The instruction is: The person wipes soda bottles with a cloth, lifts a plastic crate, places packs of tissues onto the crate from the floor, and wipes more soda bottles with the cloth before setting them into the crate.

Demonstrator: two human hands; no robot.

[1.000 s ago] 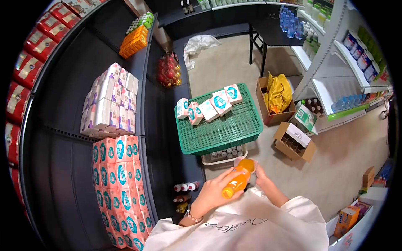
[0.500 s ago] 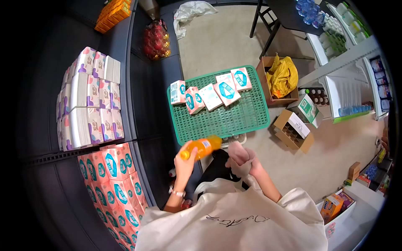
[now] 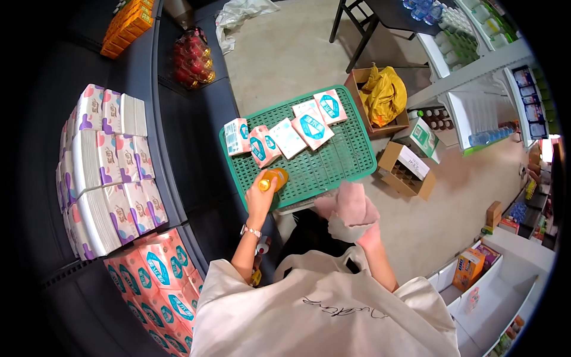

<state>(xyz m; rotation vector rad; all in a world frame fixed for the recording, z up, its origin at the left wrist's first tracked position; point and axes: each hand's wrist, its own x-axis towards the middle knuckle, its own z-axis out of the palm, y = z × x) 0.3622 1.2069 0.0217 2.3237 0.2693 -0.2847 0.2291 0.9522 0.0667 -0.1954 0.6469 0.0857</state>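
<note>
My left hand is wrapped round an orange bottle, held upright over the near left part of a green crate. Whether the bottle's base touches the crate is hidden. A pinkish cloth is in my right hand, near the crate's front edge. Several pink-and-white tissue packs lie in a row across the far half of the crate's top.
Stacked tissue packs fill the shelf at left. Right of the crate are a carton with a yellow bag, an open divided carton and a green-white box. A black table stands behind.
The bottle has left the cloth and moved with my left hand to the crate. My right hand, holding the cloth, has moved away from the bottle. The view has shifted.
</note>
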